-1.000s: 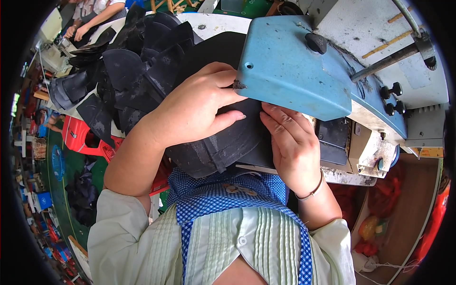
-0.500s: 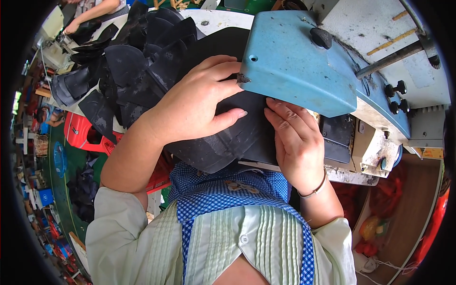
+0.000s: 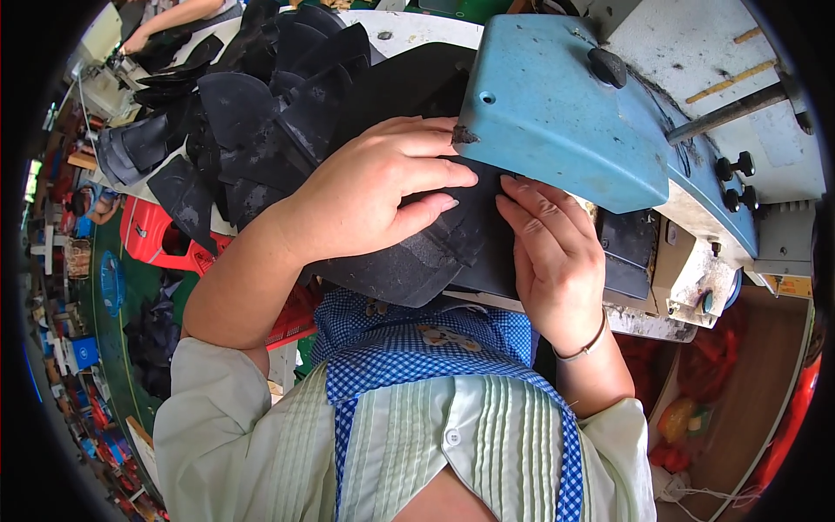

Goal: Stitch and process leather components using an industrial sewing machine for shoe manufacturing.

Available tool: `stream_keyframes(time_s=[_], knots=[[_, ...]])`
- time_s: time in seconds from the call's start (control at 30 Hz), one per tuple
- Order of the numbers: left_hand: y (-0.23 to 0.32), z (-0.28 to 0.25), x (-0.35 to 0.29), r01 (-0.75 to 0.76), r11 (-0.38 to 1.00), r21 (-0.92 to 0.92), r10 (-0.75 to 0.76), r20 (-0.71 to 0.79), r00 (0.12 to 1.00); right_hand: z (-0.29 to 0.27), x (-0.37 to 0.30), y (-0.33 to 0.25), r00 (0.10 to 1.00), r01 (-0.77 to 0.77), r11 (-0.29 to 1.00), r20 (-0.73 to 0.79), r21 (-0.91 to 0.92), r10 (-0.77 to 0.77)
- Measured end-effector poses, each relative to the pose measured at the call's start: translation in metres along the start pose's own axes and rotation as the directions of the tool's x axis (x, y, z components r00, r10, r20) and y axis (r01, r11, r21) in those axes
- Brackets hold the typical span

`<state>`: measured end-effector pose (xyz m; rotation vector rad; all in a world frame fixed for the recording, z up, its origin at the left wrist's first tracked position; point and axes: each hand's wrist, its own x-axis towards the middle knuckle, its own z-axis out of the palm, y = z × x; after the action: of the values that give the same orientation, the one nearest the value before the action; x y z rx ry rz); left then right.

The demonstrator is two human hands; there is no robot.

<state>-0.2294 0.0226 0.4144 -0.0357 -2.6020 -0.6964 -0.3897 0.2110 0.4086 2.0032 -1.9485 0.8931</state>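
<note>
Black curved sheet pieces, leather-like, lie under my hands at the head of a blue-covered machine. My left hand rests on the sheets, thumb apart and fingers stretched toward the cover's lower left corner. My right hand lies palm down on the black material just below the cover's front edge, fingers extended side by side and its thumb mostly hidden. The machine's working part is hidden beneath the cover. A large heap of similar black pieces lies to the left of my left hand.
The heap lies on a white table. A red plastic crate stands below its left edge. Another person's arm reaches in at the far left. On the right are a metal rod, black knobs and an open wooden compartment.
My left hand's fingers have drawn out a little from under the cover's corner, so more of them shows. The black piece under them has shifted slightly; my right hand stays close to the cover.
</note>
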Motion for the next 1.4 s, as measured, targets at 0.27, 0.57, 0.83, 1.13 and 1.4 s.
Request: stream_keyframes(time_s=[0.27,0.57,0.83,1.13,1.4], knots=[[0.002,0.002,-0.003,-0.027,0.999,0.032,0.028,-0.012,1.000,-0.001,0.000,-0.002,1.000,-0.012,1.000,0.005,-0.005,0.012],[0.007,0.005,-0.005,-0.027,0.991,0.132,0.032,-0.035,0.999,-0.001,0.001,-0.003,1.000,-0.011,1.000,0.004,-0.009,0.011],[0.023,0.021,-0.003,0.066,0.986,0.155,-0.039,-0.173,0.984,-0.001,-0.001,-0.002,1.000,-0.018,1.000,-0.009,-0.001,0.018],[0.021,0.024,0.000,0.066,0.996,0.054,-0.058,-0.137,0.989,-0.002,-0.001,-0.005,0.996,-0.081,0.995,-0.032,-0.055,0.079],[0.021,0.024,0.002,0.012,0.980,0.197,0.016,-0.139,0.990,0.001,0.000,-0.004,0.998,-0.065,0.995,-0.022,-0.080,0.064]])
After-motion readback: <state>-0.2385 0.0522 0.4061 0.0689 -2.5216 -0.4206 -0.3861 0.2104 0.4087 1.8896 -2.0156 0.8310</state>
